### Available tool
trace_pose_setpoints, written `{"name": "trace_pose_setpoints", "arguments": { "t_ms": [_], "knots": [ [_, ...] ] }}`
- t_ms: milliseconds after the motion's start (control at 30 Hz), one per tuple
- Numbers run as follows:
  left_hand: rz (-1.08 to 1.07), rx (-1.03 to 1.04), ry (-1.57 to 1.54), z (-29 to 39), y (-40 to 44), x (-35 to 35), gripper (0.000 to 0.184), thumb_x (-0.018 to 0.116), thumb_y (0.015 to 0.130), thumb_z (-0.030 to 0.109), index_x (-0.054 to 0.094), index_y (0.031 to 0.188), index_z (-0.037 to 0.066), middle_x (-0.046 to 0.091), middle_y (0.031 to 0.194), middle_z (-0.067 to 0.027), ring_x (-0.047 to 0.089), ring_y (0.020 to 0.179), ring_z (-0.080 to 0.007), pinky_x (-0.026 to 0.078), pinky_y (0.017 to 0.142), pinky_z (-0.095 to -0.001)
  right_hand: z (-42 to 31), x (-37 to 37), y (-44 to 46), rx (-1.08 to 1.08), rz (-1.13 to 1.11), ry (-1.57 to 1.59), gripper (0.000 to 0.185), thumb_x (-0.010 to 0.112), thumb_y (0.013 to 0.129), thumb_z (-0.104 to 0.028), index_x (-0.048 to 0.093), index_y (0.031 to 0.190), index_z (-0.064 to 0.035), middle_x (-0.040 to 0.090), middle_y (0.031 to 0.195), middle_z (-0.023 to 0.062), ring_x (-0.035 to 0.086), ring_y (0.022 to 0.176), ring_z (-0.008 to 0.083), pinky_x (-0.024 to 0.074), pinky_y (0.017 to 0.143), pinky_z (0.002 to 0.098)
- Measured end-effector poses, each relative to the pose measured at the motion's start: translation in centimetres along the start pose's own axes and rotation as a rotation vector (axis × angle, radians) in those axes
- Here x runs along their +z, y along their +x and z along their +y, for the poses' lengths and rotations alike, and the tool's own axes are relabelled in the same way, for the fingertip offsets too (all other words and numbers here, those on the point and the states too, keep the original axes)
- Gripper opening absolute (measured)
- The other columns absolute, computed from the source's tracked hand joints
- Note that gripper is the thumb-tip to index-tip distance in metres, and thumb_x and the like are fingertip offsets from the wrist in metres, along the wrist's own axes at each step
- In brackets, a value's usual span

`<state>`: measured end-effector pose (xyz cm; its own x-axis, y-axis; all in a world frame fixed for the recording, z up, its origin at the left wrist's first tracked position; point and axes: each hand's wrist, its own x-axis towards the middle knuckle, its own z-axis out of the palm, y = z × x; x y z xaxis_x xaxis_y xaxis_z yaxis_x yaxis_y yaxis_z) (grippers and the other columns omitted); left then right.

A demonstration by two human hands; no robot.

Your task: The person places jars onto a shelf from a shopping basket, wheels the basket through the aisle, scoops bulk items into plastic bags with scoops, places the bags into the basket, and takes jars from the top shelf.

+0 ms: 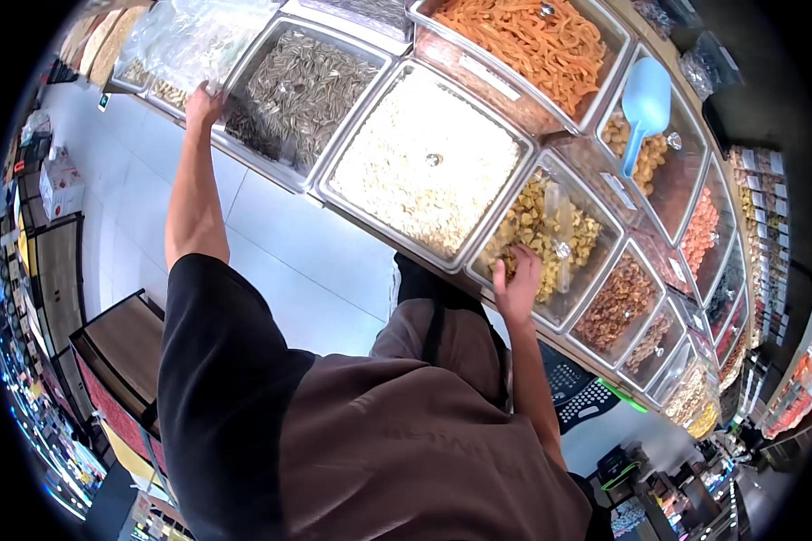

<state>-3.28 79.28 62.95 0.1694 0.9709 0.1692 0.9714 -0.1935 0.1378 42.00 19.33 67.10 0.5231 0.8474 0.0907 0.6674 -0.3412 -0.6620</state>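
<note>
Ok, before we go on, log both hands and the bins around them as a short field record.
left hand: at the lower edge of a clear plastic bag; grip unclear
right hand: fingers spread at the clear lid over yellow pieces; contact cannot be told
between the hands: striped seeds and pale flakes, in separate bins
beyond: orange strips in a bin
scoop: blue, over a bin of tan pieces, in neither hand

- L hand (205, 104) at edge of clear plastic bag (185, 41), nr seed bin (262, 162)
- R hand (519, 281) on yellow snack bin lid (562, 250)
- Blue scoop (648, 97) atop nut bin lid (688, 126)
</note>
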Motion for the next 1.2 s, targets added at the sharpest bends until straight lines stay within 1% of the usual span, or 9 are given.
{"name": "trace_pose_setpoints", "arguments": {
  "t_ms": [333, 533, 700, 767, 867, 1033, 1100, 1133, 1200],
  "knots": [
    [0.162, -0.331, -0.224, 0.7, -0.8, -2.3, 0.028, 0.072, 0.083, 0.030, 0.077, 0.098, 0.007, 0.074, 0.088, -0.0174, 0.073, 0.083, -0.0301, 0.056, 0.078, -0.0400, -0.8, 1.0, 1.1, 0.086, 0.073, -0.190, 0.035, 0.070, 0.084, -0.016, 0.057, 0.111, 0.0010, 0.055, 0.115, 0.0226, 0.055, 0.105, 0.0409, 0.0451, 0.092, 0.0472],
    [0.633, -0.185, -0.750, 13.8, -5.6, -6.0, 0.023, 0.071, 0.090, 0.015, 0.073, 0.100, -0.006, 0.074, 0.087, -0.0139, 0.068, 0.078, -0.0160, 0.054, 0.072, -0.0291, -0.3, 1.0, 1.0, 0.051, 0.080, -0.207, 0.034, 0.073, 0.081, -0.015, 0.057, 0.107, 0.0000, 0.055, 0.114, 0.0213, 0.056, 0.104, 0.0405, 0.0459, 0.089, 0.0479],
    [-0.005, 0.045, -1.150, 33.0, -24.1, -9.4, 0.011, 0.066, 0.090, 0.003, 0.073, 0.098, 0.000, 0.073, 0.093, -0.0075, 0.063, 0.080, -0.0102, 0.051, 0.071, -0.0254, -0.8, -0.2, 1.3, -0.017, 0.012, -0.194, 0.046, 0.077, 0.079, -0.023, 0.055, 0.112, -0.0005, 0.056, 0.114, 0.0207, 0.057, 0.106, 0.0379, 0.0463, 0.090, 0.0455],
    [-0.265, 0.317, -1.170, 38.1, -33.2, -8.9, 0.011, 0.068, 0.085, 0.000, 0.072, 0.095, 0.001, 0.073, 0.094, -0.0128, 0.069, 0.080, -0.0199, 0.053, 0.070, -0.0307, -0.9, -1.7, 0.8, 0.256, -0.108, 0.275, 0.056, 0.073, 0.085, -0.030, 0.050, 0.127, 0.0003, 0.056, 0.121, 0.0175, 0.057, 0.110, 0.0310, 0.0452, 0.093, 0.0434],
    [-0.612, 0.479, -1.354, 44.6, -42.5, -11.0, 0.012, 0.072, 0.082, 0.000, 0.070, 0.094, 0.001, 0.070, 0.089, -0.0147, 0.068, 0.075, -0.0272, 0.054, 0.068, -0.0345, -1.1, -3.5, -0.5, 0.354, 0.123, 1.047, 0.071, 0.064, 0.093, -0.037, 0.034, 0.146, 0.0007, 0.047, 0.140, 0.0144, 0.050, 0.122, 0.0217, 0.0417, 0.100, 0.0387],
    [-1.121, 0.931, -1.308, 49.3, -49.5, -11.6, 0.020, 0.069, 0.084, 0.005, 0.066, 0.104, 0.002, 0.065, 0.094, -0.0141, 0.067, 0.082, -0.0291, 0.054, 0.071, -0.0371, 1.7, -10.4, -5.2, 0.823, 0.123, 0.992, 0.037, 0.068, 0.093, -0.014, 0.056, 0.124, 0.0023, 0.066, 0.105, 0.0098, 0.066, 0.089, 0.0158, 0.0536, 0.073, 0.0282],
    [-1.090, 1.132, -1.080, 50.0, -49.8, -14.2, 0.019, 0.070, 0.085, 0.006, 0.069, 0.104, 0.004, 0.067, 0.097, -0.0117, 0.068, 0.084, -0.0248, 0.055, 0.076, -0.0349, 4.3, -12.7, -8.5, 0.875, 0.167, 1.012, 0.028, 0.068, 0.093, -0.009, 0.060, 0.117, 0.0024, 0.069, 0.095, 0.0077, 0.067, 0.080, 0.0137, 0.0543, 0.063, 0.0255],
    [-1.197, 0.982, -1.120, 50.5, -49.7, -16.7, 0.018, 0.070, 0.086, 0.006, 0.069, 0.104, 0.005, 0.068, 0.100, -0.0119, 0.068, 0.084, -0.0251, 0.054, 0.077, -0.0336, 5.3, -13.8, -9.6, 0.840, 0.171, 0.935, 0.024, 0.067, 0.094, -0.009, 0.061, 0.114, 0.0022, 0.069, 0.092, 0.0071, 0.066, 0.075, 0.0125, 0.0529, 0.058, 0.0252],
    [-0.886, 0.997, -1.212, 51.9, -50.1, -17.9, 0.022, 0.071, 0.085, 0.007, 0.068, 0.107, 0.004, 0.067, 0.101, -0.0109, 0.066, 0.086, -0.0244, 0.053, 0.072, -0.0318, 6.6, -15.8, -11.8, 0.757, 0.249, 0.888, 0.020, 0.064, 0.097, -0.012, 0.062, 0.111, 0.0014, 0.069, 0.083, 0.0065, 0.063, 0.062, 0.0099, 0.0477, 0.047, 0.0241]
  ]
}}
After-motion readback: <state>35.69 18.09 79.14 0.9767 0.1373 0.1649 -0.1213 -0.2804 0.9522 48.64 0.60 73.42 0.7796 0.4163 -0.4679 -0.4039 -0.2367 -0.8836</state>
